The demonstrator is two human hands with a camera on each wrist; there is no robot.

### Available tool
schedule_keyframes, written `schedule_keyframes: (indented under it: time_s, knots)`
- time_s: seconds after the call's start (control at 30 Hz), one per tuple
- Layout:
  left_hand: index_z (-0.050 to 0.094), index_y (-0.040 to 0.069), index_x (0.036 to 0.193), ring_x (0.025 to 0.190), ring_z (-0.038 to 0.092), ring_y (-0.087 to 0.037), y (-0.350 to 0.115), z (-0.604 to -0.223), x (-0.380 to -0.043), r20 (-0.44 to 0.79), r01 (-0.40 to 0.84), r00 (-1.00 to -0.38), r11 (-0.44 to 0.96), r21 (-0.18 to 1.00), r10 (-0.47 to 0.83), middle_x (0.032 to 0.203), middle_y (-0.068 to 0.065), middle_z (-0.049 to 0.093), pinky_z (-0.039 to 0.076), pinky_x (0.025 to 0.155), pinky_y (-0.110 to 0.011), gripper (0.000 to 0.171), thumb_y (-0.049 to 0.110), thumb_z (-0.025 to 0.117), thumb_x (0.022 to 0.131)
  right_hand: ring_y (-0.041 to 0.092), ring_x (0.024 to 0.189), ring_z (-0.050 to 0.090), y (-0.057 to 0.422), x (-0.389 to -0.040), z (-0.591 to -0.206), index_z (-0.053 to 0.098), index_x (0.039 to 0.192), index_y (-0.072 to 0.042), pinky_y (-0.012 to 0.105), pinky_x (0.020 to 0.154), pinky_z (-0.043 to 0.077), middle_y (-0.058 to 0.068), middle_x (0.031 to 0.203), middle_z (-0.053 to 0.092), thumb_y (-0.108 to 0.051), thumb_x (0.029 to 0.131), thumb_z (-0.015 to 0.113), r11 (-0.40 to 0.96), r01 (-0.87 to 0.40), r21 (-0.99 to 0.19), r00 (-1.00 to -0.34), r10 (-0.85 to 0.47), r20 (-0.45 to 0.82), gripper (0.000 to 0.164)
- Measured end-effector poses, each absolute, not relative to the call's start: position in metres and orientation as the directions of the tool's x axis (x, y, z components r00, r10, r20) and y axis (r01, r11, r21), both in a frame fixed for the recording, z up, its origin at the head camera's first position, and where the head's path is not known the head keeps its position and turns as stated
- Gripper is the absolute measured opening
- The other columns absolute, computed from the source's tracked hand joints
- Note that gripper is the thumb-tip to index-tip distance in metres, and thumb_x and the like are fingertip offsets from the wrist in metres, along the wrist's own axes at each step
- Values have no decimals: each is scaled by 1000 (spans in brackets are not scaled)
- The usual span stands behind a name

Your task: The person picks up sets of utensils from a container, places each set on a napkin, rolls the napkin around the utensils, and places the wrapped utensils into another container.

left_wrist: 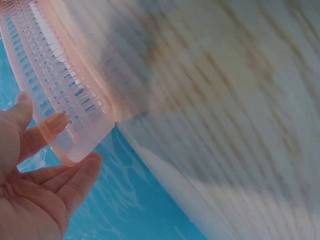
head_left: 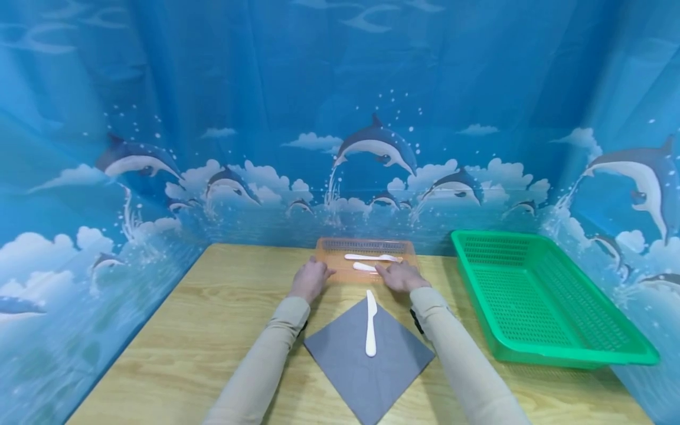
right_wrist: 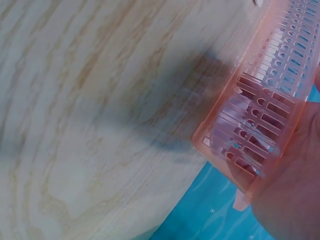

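Note:
A small translucent orange plastic basket [head_left: 334, 261] sits at the back of the table. My left hand [head_left: 310, 280] grips its left end, with fingers on both sides of the wall in the left wrist view. At the right end my right hand [head_left: 401, 277] holds the basket over its rim; some of its fingers show through the slots in the right wrist view. Inside lie a white fork [head_left: 366, 257] and another white utensil [head_left: 364, 267], whose right part is hidden by my right hand. In front, a white knife [head_left: 370, 330] lies on a grey napkin [head_left: 342, 348].
A large green basket [head_left: 494, 324] stands on the right of the wood-patterned table [head_left: 212, 313]. A blue dolphin-print curtain [head_left: 297, 71] rises close behind the orange basket and along both sides.

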State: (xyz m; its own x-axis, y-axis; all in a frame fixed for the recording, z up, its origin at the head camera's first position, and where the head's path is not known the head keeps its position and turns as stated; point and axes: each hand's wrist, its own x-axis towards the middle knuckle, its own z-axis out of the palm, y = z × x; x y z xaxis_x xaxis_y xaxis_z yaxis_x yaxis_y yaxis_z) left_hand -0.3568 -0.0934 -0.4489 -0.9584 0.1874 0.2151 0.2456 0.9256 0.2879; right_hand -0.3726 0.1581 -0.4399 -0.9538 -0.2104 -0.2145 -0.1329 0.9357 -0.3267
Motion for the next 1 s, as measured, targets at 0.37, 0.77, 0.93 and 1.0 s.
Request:
schedule_keyframes:
  time_s: [0.37, 0.77, 0.93, 1.0]
  knots:
    - [72, 4, 84, 63, 58, -20, -92, -449, -357, 208, 243, -961, 920, 307, 184, 88, -15, 61, 56, 63, -36, 35, 33, 59, 99, 34, 103, 64, 162, -371, -442, 61, 125, 1, 51, 98, 49, 22, 124, 63, -56, 104, 22, 926, -164, -339, -958, -231, -168, 73]
    - [72, 5, 83, 63, 56, -19, -94, -452, -358, 241, 265, -951, 909, 321, 192, 85, -12, 59, 54, 60, -35, 34, 34, 59, 98, 38, 115, 59, 167, -375, -450, 71, 89, -7, 54, 101, 46, 19, 128, 60, -43, 105, 35, 904, -312, -291, -949, -314, 41, 54]
    - [74, 5, 86, 64, 56, -19, -96, -452, -357, 267, 273, -945, 909, 316, 191, 82, -10, 59, 53, 59, -34, 34, 34, 60, 97, 33, 122, 53, 164, -374, -444, 73, 110, -9, 62, 113, 27, 11, 132, 59, -35, 101, 52, 888, -401, -224, -913, -367, 179, 35]
    - [74, 5, 87, 64, 56, -20, -97, -453, -356, 274, 272, -943, 911, 309, 189, 81, -10, 59, 53, 59, -35, 34, 34, 61, 97, 32, 122, 53, 162, -373, -440, 71, 115, -8, 59, 114, 28, 11, 131, 59, -29, 98, 59, 867, -450, -214, -885, -400, 239, 29]
